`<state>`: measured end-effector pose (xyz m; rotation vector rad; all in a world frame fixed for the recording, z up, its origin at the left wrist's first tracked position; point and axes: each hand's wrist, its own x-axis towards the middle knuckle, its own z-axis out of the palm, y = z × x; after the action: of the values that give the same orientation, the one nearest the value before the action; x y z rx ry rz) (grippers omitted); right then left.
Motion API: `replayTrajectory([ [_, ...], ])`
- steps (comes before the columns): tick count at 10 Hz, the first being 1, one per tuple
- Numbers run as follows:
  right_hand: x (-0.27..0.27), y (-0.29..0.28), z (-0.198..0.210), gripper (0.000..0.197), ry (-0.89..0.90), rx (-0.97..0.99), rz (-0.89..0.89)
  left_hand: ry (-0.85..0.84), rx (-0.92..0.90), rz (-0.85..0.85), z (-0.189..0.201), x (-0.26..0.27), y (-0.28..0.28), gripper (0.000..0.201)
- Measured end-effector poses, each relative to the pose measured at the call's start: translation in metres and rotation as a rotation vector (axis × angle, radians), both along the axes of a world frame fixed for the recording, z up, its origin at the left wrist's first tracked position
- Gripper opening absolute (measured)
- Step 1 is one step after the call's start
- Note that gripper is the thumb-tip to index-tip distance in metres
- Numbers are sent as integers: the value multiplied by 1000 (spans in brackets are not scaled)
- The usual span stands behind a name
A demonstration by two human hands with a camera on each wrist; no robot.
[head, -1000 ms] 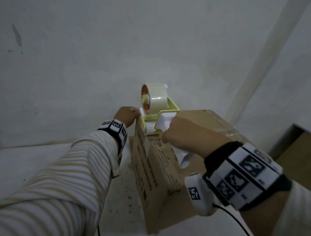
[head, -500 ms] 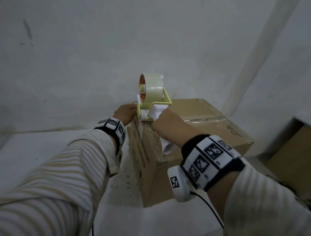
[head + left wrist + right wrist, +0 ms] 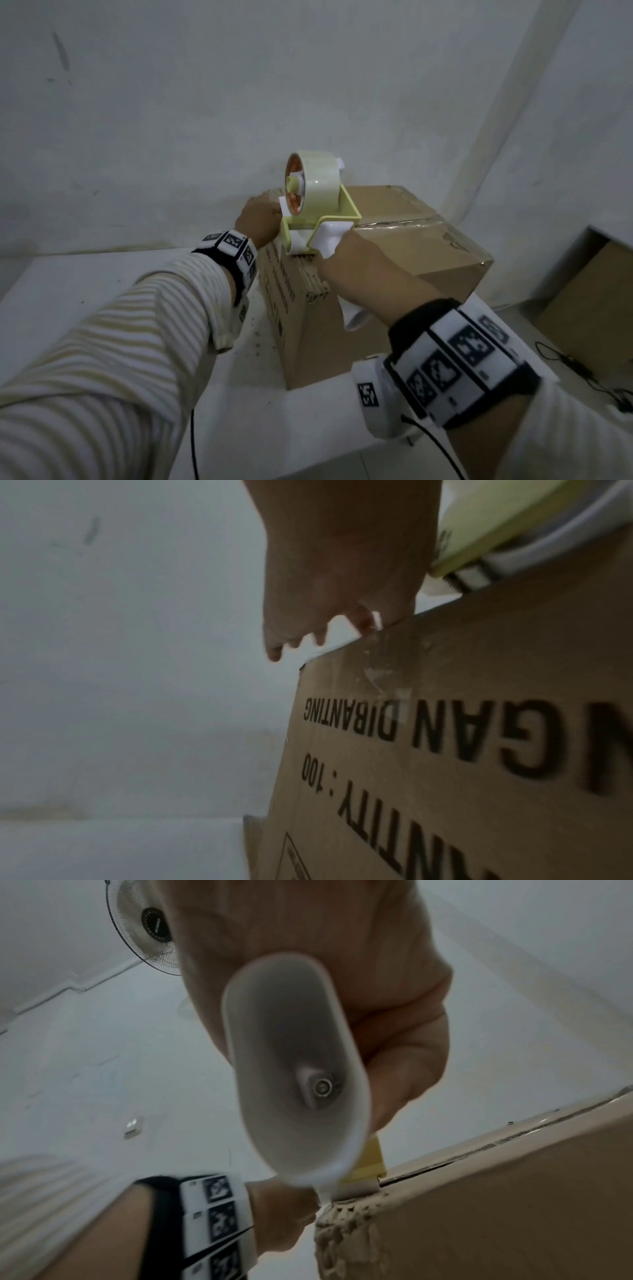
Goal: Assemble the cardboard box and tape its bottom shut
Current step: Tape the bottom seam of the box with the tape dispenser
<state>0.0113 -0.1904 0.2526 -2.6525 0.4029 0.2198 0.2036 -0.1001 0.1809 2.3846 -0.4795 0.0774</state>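
The brown printed cardboard box (image 3: 394, 260) stands on the white floor (image 3: 68, 291), against the wall. The right hand (image 3: 356, 270) grasps the white handle of the yellow tape dispenser (image 3: 318, 219), its head resting on the box's near top edge. The left hand (image 3: 258, 219) lies with relaxed fingers (image 3: 274, 647) on that edge, beside the dispenser
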Motion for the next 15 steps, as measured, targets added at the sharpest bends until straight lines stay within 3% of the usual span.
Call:
replayTrajectory([
  [1, 1, 5, 0, 10, -75, 79, -68, -72, -71, -48, -5, -26, 13, 37],
  [2, -3, 5, -1, 6, -93, 161, -86, 95, 11, -75, -14, -36, 23, 51],
  [3, -6, 8, -2, 6, -91, 168, -103, 140, -4, -29, -7, -40, 22, 72],
  [5, -28, 3, -4, 11, -77, 206, -65, 122, 56, 37, -13, -28, 13, 84],
  [6, -56, 2, -4, 21, -131, 260, -54, 159, 133, 81, -4, -36, 12, 83],
  [7, -74, 4, -3, 16, -143, 172, -7, 153, 245, 152, 9, -56, 8, 55],
  [9, -70, 3, -4, 9, -112, 208, -67, 177, 137, -28, 3, -97, 13, 40],
  [10, -71, 5, -6, 8, -130, 216, -54, 151, 109, -7, -12, -102, 18, 52],
  [12, -90, 6, -13, 9, -169, 234, -55, 148, 165, 41, -6, -102, 11, 54],
  [13, -102, 3, -15, 10, -155, 202, -74, 153, 203, 19, -2, -108, 11, 79],
  [14, -115, 3, -19, 32, -126, 186, -112, 86, 256, 34, 0, -111, 10, 56],
  [15, -124, 8, -26, 33, -120, 175, -136, 112, 266, 59, 4, -118, 11, 41],
])
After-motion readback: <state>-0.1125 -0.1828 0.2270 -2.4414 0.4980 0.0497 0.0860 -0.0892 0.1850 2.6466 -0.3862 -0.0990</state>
